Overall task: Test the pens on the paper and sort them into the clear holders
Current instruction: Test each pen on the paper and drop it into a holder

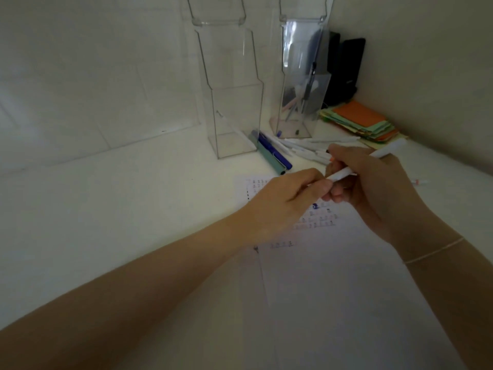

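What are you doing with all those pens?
A person is holding a white pen in both hands above the paper: the right hand grips the barrel and the left hand pinches its near end. The paper already has small test marks. More pens lie on the desk by two clear holders; the right holder has pens in it, the left holder looks nearly empty.

A white pen (pixel 344 173) slants above the marked paper (pixel 320 263), two clear holders (pixel 234 116) standing upright behind.
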Tool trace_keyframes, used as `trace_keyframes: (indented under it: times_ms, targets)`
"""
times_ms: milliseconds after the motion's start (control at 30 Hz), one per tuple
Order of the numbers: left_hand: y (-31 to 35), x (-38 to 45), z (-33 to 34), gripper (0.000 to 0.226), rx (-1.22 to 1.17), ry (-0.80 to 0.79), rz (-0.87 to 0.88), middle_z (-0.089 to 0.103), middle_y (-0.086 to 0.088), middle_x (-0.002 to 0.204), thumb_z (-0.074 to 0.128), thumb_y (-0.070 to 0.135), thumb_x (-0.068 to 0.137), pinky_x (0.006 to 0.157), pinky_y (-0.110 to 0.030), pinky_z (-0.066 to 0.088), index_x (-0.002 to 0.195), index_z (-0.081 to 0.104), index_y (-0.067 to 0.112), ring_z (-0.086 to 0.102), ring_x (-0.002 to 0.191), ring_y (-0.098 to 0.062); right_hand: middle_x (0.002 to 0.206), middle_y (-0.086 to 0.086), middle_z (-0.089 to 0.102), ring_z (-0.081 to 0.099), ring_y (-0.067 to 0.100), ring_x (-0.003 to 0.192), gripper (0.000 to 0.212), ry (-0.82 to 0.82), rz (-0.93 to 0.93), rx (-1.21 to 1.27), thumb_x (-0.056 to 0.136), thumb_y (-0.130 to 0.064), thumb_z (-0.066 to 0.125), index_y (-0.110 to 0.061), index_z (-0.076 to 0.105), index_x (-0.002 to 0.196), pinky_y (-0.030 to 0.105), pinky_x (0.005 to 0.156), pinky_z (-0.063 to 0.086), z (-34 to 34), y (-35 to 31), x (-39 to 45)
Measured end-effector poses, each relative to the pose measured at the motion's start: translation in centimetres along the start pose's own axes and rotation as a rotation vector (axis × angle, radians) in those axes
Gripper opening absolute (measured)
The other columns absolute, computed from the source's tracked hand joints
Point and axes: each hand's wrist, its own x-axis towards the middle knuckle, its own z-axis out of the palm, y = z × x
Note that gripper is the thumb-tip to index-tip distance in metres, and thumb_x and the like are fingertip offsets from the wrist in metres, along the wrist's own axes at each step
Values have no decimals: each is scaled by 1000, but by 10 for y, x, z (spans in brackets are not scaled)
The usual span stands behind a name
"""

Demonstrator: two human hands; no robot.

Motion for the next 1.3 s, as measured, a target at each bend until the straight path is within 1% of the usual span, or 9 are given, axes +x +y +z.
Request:
trace_keyframes:
  times_ms: [133, 233, 300, 367, 533, 833, 933, 1000, 1300]
  targets:
    - [-12, 7, -12, 29, 313, 66, -62, 49, 3, 61, 24, 41, 100, 62, -35, 45, 101, 42, 19, 49, 55, -17, 54, 2, 64, 65, 14, 51, 28, 179, -26, 24, 93, -22, 54, -7, 59, 70, 26, 49, 55, 2, 5, -5]
    - [-28, 5, -13, 35, 493, 157, -52, 54, 1, 63, 22, 39, 92, 61, -41, 47, 105, 44, 16, 52, 55, -23, 72, 9, 68, 70, 24, 72, 16, 111, 86, 99, 90, -15, 58, -5, 63, 78, 33, 66, 60, 6, 20, -13]
    - [-34, 3, -9, 34, 471, 126, -75, 58, -1, 68, 21, 34, 86, 65, -42, 47, 102, 45, 15, 54, 60, -22, 67, 7, 66, 67, 19, 65, 13, 47, 102, -24, 83, -7, 65, -6, 60, 71, 30, 64, 58, 7, 33, -17]
    - [-38, 2, -8, 30, 400, 95, -87, 63, -5, 77, 23, 31, 85, 70, -42, 47, 98, 45, 15, 56, 68, -23, 55, 2, 62, 58, 12, 49, 21, 36, 69, -188, 82, -8, 67, -6, 56, 64, 24, 53, 51, 10, 42, -20]
    - [-48, -1, -6, 16, 241, 43, -87, 61, -3, 89, 34, 10, 94, 72, -32, 47, 99, 49, 11, 55, 77, -16, 36, 1, 54, 46, 6, 29, 33, 197, -83, -539, 85, -12, 63, 11, 56, 62, 13, 37, 38, 13, 58, -24]
    - [-53, 2, -4, 14, 328, 101, 39, 49, 7, 96, 47, 9, 93, 69, -5, 34, 105, 54, 11, 43, 72, 1, 37, 2, 54, 47, 6, 28, 25, 254, -98, -594, 81, -1, 60, 15, 54, 63, 13, 34, 37, 11, 63, -24]
    - [-53, 3, -5, 15, 343, 133, 23, 48, 7, 99, 53, 15, 92, 72, -8, 36, 107, 55, 13, 44, 79, -3, 48, 19, 55, 44, 10, 35, 26, 249, -143, -649, 81, -2, 60, 17, 54, 65, 12, 37, 34, 14, 61, -25]
    - [-51, 2, -5, 16, 334, 149, -1, 51, 7, 99, 56, 19, 91, 72, -9, 38, 106, 55, 15, 49, 81, -5, 61, 30, 55, 40, 14, 43, 27, 256, -162, -684, 81, -4, 59, 18, 53, 66, 18, 43, 36, 15, 60, -26]
    - [-46, 1, -7, 22, 141, 213, -141, 61, 8, 86, 69, 24, 83, 68, -8, 46, 99, 55, 22, 60, 76, -3, 63, 32, 57, 42, 23, 49, 27, 273, -156, -712, 80, -5, 60, 18, 54, 66, 26, 45, 37, 14, 60, -24]
